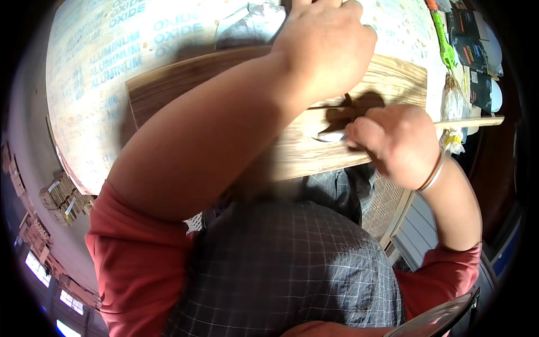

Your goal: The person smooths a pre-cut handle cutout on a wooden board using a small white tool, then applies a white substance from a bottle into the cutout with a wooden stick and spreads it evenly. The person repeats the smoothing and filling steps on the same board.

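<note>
A long board (393, 81) of streaked wood lies across the table before my lap. My left hand (328, 48) is over its far edge, with its fingers curled. The fingertips are partly cut off by the upper rim, and what they hold is hidden. My right hand (398, 140) is closed around a thin tool with a wooden handle (471, 122) that sticks out to the right. A shiny, rounded metal end (331, 136) shows at its thumb side, close above the board. A crumpled silvery-clear plastic bag (250, 25) lies beyond the board, beside my left wrist.
The table is covered with pale sheeting (101, 101) bearing blue print. At the right edge are a bright green tool (443, 42), a clear plastic bag (452, 98) and dark packages (471, 48). Stacked brown pieces (60, 196) are on the floor at left.
</note>
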Motion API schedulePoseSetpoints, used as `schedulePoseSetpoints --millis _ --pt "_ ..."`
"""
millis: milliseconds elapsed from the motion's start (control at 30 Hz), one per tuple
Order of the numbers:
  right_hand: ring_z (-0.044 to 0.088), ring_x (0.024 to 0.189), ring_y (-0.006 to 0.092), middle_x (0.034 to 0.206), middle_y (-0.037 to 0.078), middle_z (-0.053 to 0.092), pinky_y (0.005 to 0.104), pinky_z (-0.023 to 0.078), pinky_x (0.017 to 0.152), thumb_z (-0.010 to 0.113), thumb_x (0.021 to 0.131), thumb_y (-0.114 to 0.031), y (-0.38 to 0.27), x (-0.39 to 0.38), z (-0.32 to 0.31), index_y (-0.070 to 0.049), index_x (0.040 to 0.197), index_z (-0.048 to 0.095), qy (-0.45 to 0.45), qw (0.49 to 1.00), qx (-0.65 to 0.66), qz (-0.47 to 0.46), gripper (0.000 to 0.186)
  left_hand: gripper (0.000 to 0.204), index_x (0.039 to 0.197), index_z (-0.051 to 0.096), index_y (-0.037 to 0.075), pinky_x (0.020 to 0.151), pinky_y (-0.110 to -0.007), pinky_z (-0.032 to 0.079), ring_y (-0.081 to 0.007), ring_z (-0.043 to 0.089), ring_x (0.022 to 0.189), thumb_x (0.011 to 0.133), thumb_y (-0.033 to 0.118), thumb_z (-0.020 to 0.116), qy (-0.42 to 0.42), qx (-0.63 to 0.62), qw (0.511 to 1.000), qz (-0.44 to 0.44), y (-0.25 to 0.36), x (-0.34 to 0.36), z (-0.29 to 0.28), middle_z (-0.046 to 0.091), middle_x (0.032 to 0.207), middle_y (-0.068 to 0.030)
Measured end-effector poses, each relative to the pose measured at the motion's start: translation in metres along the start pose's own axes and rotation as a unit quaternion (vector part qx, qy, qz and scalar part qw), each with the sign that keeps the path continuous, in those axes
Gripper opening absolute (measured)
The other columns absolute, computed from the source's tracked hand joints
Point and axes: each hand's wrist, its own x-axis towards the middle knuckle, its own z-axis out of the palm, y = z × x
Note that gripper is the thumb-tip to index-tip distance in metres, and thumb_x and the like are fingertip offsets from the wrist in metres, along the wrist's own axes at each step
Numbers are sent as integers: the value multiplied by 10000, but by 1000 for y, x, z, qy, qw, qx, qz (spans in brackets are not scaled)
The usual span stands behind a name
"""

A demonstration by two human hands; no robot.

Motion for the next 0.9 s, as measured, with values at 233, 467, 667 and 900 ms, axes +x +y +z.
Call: schedulePoseSetpoints --millis 233,467,667,900 --pt "674 657 325 680 99 657 443 509 557 701 873 -204 -14 8 8 -112 860 594 -20 975 165 145 142 218 934 721 43 957 -498 378 -295 561 1077 878 160 546 -24 -34 999 -12 4 4 0 634 1036 -150" --pt "686 686 341 734 126 685 439 527 598 739 880 -233 -48 10 28 -97 848 612 74 872 342 344 189 203 968 721 46 957 -478 373 -292 558 1078 859 139 576 62 -38 997 -1 4 3 10 634 1060 -142" --pt "650 577 259 634 42 608 391 506 508 671 767 -138 2 3 -8 -142 905 643 -27 1000 1 10 141 194 961 731 52 948 -476 375 -294 566 1058 830 151 627 9 -11 1000 -11 0 0 2 645 1053 -141" --pt "669 620 302 676 85 657 431 506 543 731 855 -224 -31 8 18 -143 854 623 56 965 162 198 135 203 898 725 61 904 -484 391 -289 577 1027 874 149 544 15 -5 1000 9 5 2 6 646 988 -125"
